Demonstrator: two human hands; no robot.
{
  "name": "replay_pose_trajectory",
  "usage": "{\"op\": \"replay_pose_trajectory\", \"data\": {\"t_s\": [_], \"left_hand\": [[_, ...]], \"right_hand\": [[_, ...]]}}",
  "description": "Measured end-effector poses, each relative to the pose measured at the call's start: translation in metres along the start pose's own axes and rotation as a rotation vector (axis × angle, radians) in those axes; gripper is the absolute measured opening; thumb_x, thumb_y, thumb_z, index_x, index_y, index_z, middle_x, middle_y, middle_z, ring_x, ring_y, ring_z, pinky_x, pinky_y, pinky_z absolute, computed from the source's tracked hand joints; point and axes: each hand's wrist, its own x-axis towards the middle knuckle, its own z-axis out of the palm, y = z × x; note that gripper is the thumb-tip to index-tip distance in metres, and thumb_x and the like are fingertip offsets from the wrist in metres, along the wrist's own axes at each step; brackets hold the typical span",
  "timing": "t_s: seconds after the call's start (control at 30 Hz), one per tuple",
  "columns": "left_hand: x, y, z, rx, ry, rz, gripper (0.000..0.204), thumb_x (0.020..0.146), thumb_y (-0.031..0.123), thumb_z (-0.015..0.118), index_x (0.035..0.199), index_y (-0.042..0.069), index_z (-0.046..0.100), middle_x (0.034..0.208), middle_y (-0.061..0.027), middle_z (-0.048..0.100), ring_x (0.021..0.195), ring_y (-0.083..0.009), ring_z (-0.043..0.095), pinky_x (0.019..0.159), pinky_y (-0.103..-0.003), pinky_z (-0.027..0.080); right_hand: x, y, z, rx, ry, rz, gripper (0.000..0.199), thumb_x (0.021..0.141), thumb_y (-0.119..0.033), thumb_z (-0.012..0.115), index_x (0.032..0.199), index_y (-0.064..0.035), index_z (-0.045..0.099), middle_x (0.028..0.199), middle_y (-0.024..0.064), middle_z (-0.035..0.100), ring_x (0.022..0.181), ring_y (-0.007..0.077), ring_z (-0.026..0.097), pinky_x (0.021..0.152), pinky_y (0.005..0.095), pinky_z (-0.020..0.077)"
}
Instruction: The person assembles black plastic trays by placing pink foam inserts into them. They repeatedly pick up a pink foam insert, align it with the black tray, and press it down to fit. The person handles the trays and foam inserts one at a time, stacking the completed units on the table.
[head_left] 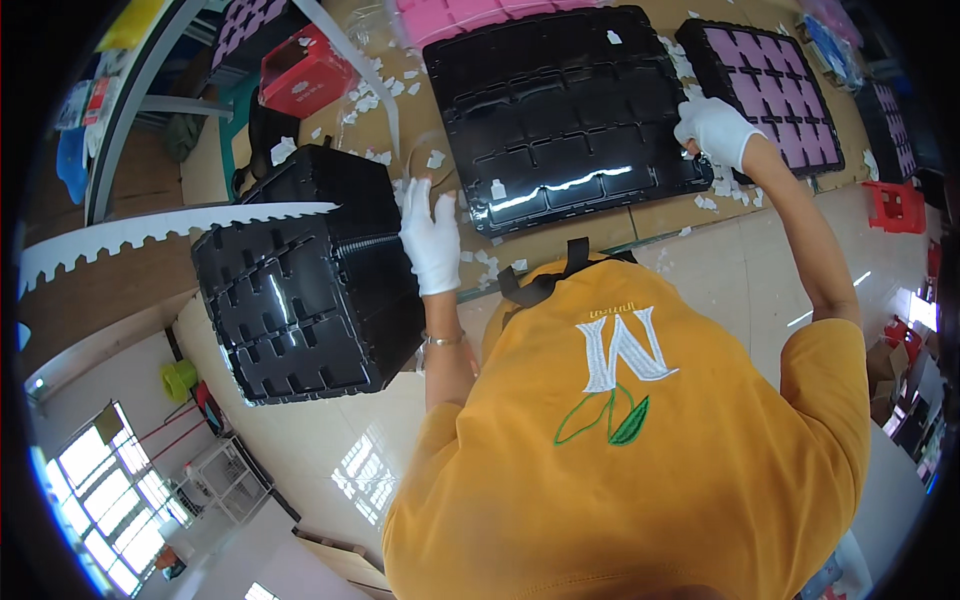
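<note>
Head view: right hand (716,130) pinches the thin, light, flexible black tray (570,110) at its right rim; left hand (430,235), fingers loosely extended, holds nothing, near its left edge.

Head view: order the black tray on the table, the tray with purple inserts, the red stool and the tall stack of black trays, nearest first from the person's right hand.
From the right hand:
1. Black tray, touched at its right edge.
2. Tray with purple inserts, just beside the hand, farther right.
3. Red stool, right, on the floor.
4. Stack of black trays, far left.
</note>
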Motion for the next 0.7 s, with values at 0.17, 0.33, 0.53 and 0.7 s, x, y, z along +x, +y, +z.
{"op": "replay_pose_trajectory", "data": {"t_s": [0.17,0.33,0.53,0.7], "left_hand": [[-0.020,-0.001,-0.002,0.021,-0.062,-0.091,0.033,0.084,0.007,0.065,0.114,-0.005,0.059,0.115,-0.0177,0.061,0.104,-0.0271,0.060,0.091,-0.033,0.046],[-0.024,0.003,-0.002,0.059,-0.054,-0.061,0.034,0.083,0.008,0.066,0.114,-0.004,0.059,0.118,-0.0186,0.060,0.109,-0.0304,0.058,0.095,-0.035,0.044],[-0.026,0.014,-0.007,0.086,-0.031,-0.085,0.037,0.080,0.008,0.068,0.113,-0.004,0.060,0.121,-0.0188,0.059,0.117,-0.0326,0.053,0.100,-0.037,0.040],[-0.014,0.023,0.005,0.063,-0.048,-0.025,0.028,0.072,0.009,0.074,0.097,0.000,0.066,0.120,-0.0188,0.059,0.117,-0.0343,0.052,0.101,-0.039,0.040]], "right_hand": [[0.014,-0.001,0.009,-0.120,-0.035,0.037,0.007,0.065,-0.009,0.070,0.064,-0.0048,0.065,0.073,0.0161,0.062,0.072,0.0332,0.063,0.063,0.0405,0.0493],[0.005,0.001,0.011,-0.058,0.198,0.082,0.014,0.068,-0.011,0.071,0.068,-0.0024,0.060,0.073,0.0173,0.061,0.073,0.0351,0.062,0.065,0.0435,0.0479],[-0.018,-0.013,0.027,0.163,0.252,0.314,0.023,0.066,-0.019,0.075,0.068,-0.0058,0.057,0.075,0.0148,0.057,0.079,0.0348,0.059,0.069,0.0439,0.0455],[-0.010,-0.012,0.019,0.253,0.084,0.537,0.025,0.063,-0.022,0.076,0.070,-0.0079,0.057,0.072,0.0143,0.061,0.076,0.0348,0.062,0.067,0.0447,0.0478]]}}
